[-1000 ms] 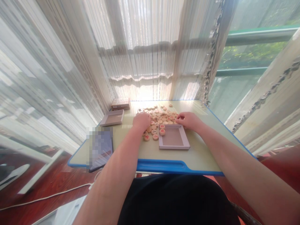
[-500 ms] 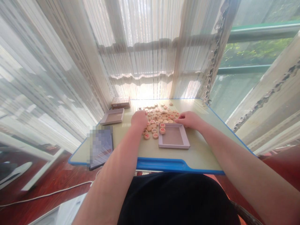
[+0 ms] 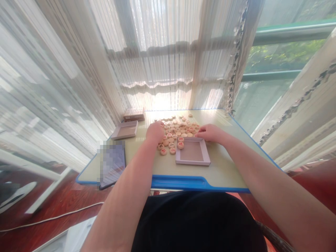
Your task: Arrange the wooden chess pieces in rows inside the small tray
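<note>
Round wooden Chinese chess pieces (image 3: pixel 173 131), some marked with red or dark characters, lie in a loose spread on the table. My left hand (image 3: pixel 155 132) is at the left side of the spread, its fingers curled and mostly hidden. At the right side, my right hand (image 3: pixel 208 133) has its fingers drawn together by the far right corner of a shallow open box (image 3: pixel 193 163); what they hold, if anything, is hidden. Two red-marked pieces, one chess piece (image 3: pixel 181 139) and another chess piece (image 3: pixel 180 145), sit at the box's left edge.
A second shallow box (image 3: pixel 133 133) lies at the left, with a stack of flat boxes (image 3: pixel 134 114) behind it. A tablet (image 3: pixel 115 166), partly blurred out, rests near the table's left edge. The blue-edged table (image 3: pixel 225 175) stands against sheer curtains (image 3: pixel 162 70).
The view has shifted slightly. Both hands stay at about the same places beside the pieces, with the left fingers a little differently posed. The box and pieces look unmoved.
</note>
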`<state>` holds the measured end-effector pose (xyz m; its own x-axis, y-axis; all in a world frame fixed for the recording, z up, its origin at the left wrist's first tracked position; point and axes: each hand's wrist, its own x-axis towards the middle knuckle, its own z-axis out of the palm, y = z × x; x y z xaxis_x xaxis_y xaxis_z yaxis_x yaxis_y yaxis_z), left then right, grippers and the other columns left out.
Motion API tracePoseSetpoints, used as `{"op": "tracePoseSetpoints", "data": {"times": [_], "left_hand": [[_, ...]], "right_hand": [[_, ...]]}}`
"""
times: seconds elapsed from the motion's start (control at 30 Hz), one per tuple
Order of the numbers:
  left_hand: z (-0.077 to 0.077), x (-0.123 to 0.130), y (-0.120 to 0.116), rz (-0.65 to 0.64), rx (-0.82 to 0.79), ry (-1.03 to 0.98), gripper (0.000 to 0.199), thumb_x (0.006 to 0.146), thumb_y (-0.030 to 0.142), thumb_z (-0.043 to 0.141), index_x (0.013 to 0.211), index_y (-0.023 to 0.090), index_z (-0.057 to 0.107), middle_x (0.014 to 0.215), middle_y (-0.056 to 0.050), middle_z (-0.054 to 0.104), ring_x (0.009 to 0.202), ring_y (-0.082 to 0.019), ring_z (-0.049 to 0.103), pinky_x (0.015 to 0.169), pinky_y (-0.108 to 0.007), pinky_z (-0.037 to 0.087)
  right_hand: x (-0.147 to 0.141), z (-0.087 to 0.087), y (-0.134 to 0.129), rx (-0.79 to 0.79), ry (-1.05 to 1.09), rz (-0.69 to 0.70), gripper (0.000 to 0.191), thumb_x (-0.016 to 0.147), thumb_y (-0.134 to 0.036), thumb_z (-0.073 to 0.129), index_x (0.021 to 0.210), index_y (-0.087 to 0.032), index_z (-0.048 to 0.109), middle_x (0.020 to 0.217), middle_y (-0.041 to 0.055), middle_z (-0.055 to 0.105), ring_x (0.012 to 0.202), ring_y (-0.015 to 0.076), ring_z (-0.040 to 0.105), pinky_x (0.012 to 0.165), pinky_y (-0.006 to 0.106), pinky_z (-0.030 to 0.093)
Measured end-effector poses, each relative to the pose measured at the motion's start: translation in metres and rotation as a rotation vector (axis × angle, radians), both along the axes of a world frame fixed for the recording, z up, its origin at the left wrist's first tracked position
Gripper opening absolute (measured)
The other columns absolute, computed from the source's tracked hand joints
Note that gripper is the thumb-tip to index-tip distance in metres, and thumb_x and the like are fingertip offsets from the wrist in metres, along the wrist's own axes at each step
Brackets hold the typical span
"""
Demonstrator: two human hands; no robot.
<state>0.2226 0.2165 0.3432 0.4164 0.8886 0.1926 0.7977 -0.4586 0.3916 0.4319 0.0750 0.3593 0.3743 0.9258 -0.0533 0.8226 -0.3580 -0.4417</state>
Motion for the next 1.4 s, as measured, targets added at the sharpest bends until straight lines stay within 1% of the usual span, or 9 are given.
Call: {"op": "tracePoseSetpoints", "data": {"times": [0.23,0.43,0.6,0.67,0.73,0.87,1.03,1.17,1.4], "left_hand": [[-0.007,-0.001,0.01,-0.077,-0.051,-0.073,0.036,0.079,0.011,0.043,0.107,0.018,0.065,0.108,-0.005,0.067,0.098,-0.017,0.06,0.085,-0.024,0.046],[-0.006,-0.003,0.008,0.057,0.05,-0.037,0.033,0.086,0.02,0.042,0.11,0.018,0.063,0.105,-0.009,0.067,0.096,-0.02,0.061,0.085,-0.029,0.046],[0.001,-0.004,0.001,0.058,0.115,-0.013,0.031,0.087,0.023,0.042,0.104,0.018,0.067,0.101,-0.01,0.069,0.095,-0.023,0.061,0.084,-0.032,0.047],[0.005,-0.003,-0.004,0.0,0.202,-0.043,0.03,0.086,0.024,0.043,0.102,0.018,0.068,0.1,-0.009,0.069,0.096,-0.024,0.06,0.086,-0.034,0.046],[0.007,0.001,-0.009,-0.151,0.276,-0.102,0.028,0.085,0.025,0.047,0.101,0.02,0.069,0.1,-0.007,0.069,0.097,-0.022,0.06,0.09,-0.035,0.045],[0.005,0.009,-0.016,-0.461,0.181,-0.114,0.025,0.08,0.019,0.052,0.093,0.023,0.072,0.097,-0.001,0.071,0.099,-0.02,0.059,0.094,-0.035,0.045],[0.0,0.013,-0.019,-0.549,0.076,-0.122,0.044,0.07,0.001,0.044,0.093,0.024,0.074,0.106,0.001,0.069,0.106,-0.018,0.057,0.097,-0.032,0.045],[-0.006,0.012,-0.015,-0.57,0.048,-0.103,0.051,0.065,-0.002,0.039,0.091,0.025,0.074,0.115,0.003,0.065,0.109,-0.018,0.056,0.098,-0.03,0.044],[-0.01,0.014,-0.012,-0.552,0.077,-0.1,0.031,0.076,0.014,0.046,0.087,0.023,0.074,0.104,0.002,0.069,0.102,-0.018,0.058,0.099,-0.03,0.043]], "right_hand": [[0.003,-0.002,0.0,0.034,0.04,-0.018,0.026,0.068,-0.042,0.062,0.074,-0.018,0.069,0.064,0.0017,0.065,0.062,0.0154,0.058,0.054,0.024,0.04],[0.005,-0.007,0.003,0.114,-0.056,-0.017,0.028,0.073,-0.04,0.058,0.086,-0.018,0.069,0.073,0.0033,0.067,0.066,0.0155,0.059,0.057,0.024,0.04],[0.006,-0.005,0.003,0.033,0.006,0.005,0.027,0.071,-0.04,0.059,0.083,-0.018,0.071,0.066,0.0023,0.066,0.061,0.0153,0.059,0.055,0.024,0.04],[0.009,-0.005,0.002,0.028,0.056,0.04,0.028,0.07,-0.04,0.061,0.085,-0.019,0.072,0.068,0.0019,0.067,0.061,0.015,0.059,0.057,0.024,0.042],[0.013,-0.005,0.002,0.042,0.064,0.076,0.03,0.07,-0.042,0.063,0.085,-0.019,0.073,0.069,0.0021,0.067,0.063,0.0155,0.06,0.06,0.024,0.043],[0.017,-0.006,0.004,0.033,0.049,0.093,0.031,0.07,-0.044,0.063,0.084,-0.018,0.072,0.066,0.002,0.066,0.063,0.0163,0.059,0.06,0.026,0.042],[0.014,-0.011,0.006,0.138,-0.031,0.123,0.024,0.07,-0.035,0.063,0.087,-0.018,0.066,0.075,0.0012,0.064,0.066,0.0141,0.056,0.059,0.023,0.04],[0.013,-0.012,0.007,0.179,-0.05,0.141,0.02,0.07,-0.024,0.06,0.089,-0.02,0.067,0.073,-0.0005,0.061,0.063,0.012,0.053,0.059,0.022,0.039],[0.006,-0.006,0.005,0.202,0.015,0.133,0.028,0.071,-0.019,0.056,0.093,-0.022,0.073,0.087,0.0012,0.064,0.066,0.0121,0.055,0.063,0.023,0.043]]}}
